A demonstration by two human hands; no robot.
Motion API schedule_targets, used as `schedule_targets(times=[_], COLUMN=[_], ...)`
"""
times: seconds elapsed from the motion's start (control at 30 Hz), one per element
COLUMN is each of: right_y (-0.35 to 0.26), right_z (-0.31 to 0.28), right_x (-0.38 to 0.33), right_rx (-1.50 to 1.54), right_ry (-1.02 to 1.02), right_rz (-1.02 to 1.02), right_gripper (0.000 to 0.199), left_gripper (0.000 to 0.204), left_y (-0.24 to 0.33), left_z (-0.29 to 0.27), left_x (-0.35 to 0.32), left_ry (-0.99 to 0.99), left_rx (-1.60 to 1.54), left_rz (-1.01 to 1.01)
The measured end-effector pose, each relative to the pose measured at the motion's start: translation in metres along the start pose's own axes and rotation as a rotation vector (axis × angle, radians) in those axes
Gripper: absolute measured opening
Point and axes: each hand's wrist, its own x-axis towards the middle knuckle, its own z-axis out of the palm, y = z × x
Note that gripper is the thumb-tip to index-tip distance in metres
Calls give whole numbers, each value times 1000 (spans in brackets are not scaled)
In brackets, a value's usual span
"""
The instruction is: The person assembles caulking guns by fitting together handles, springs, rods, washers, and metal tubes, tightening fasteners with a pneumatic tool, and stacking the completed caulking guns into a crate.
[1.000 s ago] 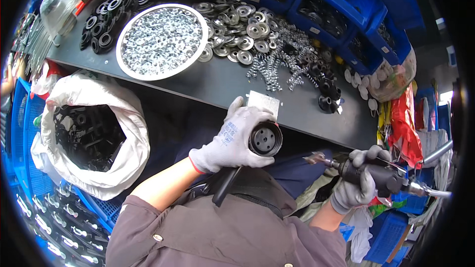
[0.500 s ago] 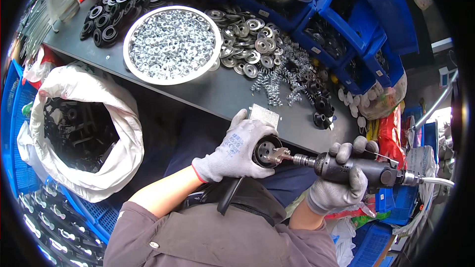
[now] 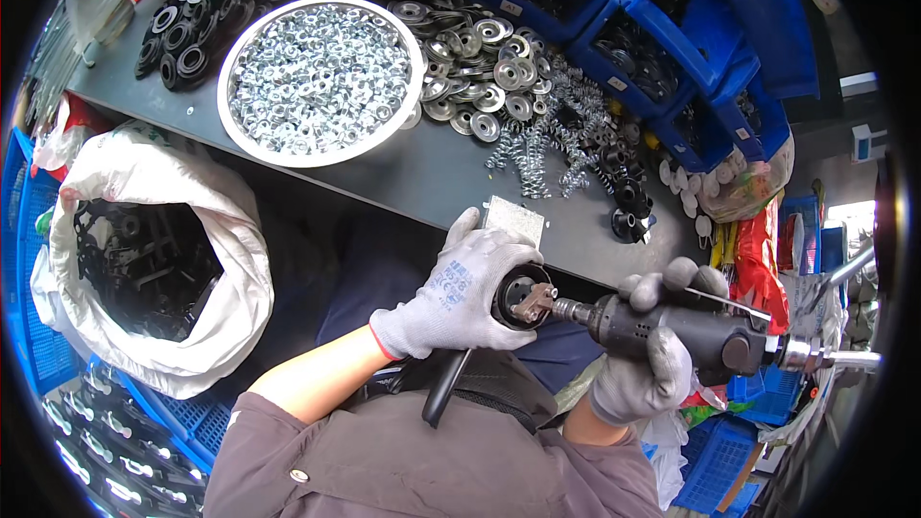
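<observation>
My left hand [image 3: 460,290], in a grey glove, is closed around a round black housing [image 3: 508,299] with a brown metal bracket [image 3: 535,303] at its open face. A black bar [image 3: 446,389] sticks out below this hand; whether it belongs to the housing is hidden. My gloved right hand [image 3: 645,376] grips a black air screwdriver [image 3: 662,334] lying level, its bit end pointing left at the bracket. The tip meets or nearly touches the bracket. Beyond my left hand, a pale metal block [image 3: 515,222] sits at the bench edge.
On the grey bench [image 3: 384,187] stands a white-rimmed bowl of nuts [image 3: 321,77]. Beside it lie metal discs [image 3: 484,72], springs [image 3: 532,158] and black rings [image 3: 187,34]. Blue bins [image 3: 662,58] line the back. A white sack [image 3: 230,269] of black parts is at left.
The screwdriver and my right hand have moved slightly left, bringing the bit closer against the bracket. The bracket sits turned differently in the housing. My left hand has barely moved.
</observation>
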Motion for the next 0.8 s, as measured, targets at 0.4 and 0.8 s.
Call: schedule_targets(times=[0.4, 0.8], right_y=[5, 2], right_z=[34, 25], right_x=[18, 12], right_rx=[-99, 51], right_ry=[-170, -180], right_rz=[118, 139], right_gripper=[61, 55], left_gripper=[68, 67], left_y=[0, -1], left_z=[-1, -2], left_x=[0, 3], left_ry=[-9, -24], left_rx=[-27, -18], left_rz=[-31, -45])
